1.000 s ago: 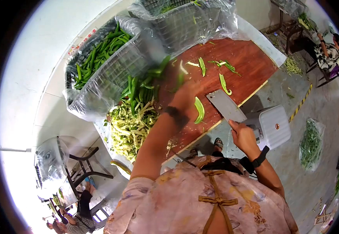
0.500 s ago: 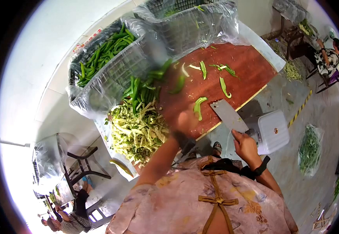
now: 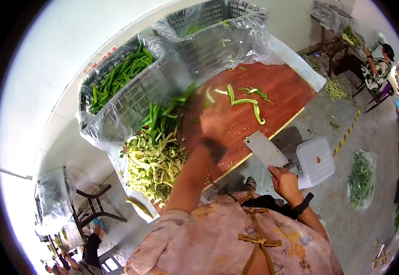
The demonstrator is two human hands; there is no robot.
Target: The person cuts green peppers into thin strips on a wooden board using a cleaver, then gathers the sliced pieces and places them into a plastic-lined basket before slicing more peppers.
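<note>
My right hand (image 3: 285, 183) is closed around the handle of a cleaver (image 3: 266, 149), whose blade lies over the front edge of the red-brown board (image 3: 273, 117). Over the board, my left hand (image 3: 213, 123) is smeared by motion, so its fingers cannot be made out. Cut green pepper pieces (image 3: 247, 101) lie beyond it, some end to end. Whole green peppers (image 3: 156, 120) are piled left of the hand. In front of them is a heap of pale green shredded pieces (image 3: 151, 165).
Behind the board stand a plastic-lined crate of green peppers (image 3: 121, 78) and another lined crate (image 3: 227, 39). A white lidded container (image 3: 315, 161) is right of the cleaver. A bag of greens (image 3: 361, 178) lies on the floor. A seated person (image 3: 377, 68) is at right, others lower left.
My left hand has moved away from me, further over the board. The curved pepper piece near the cleaver now touches the pieces farther back. The cleaver remains in my right hand.
</note>
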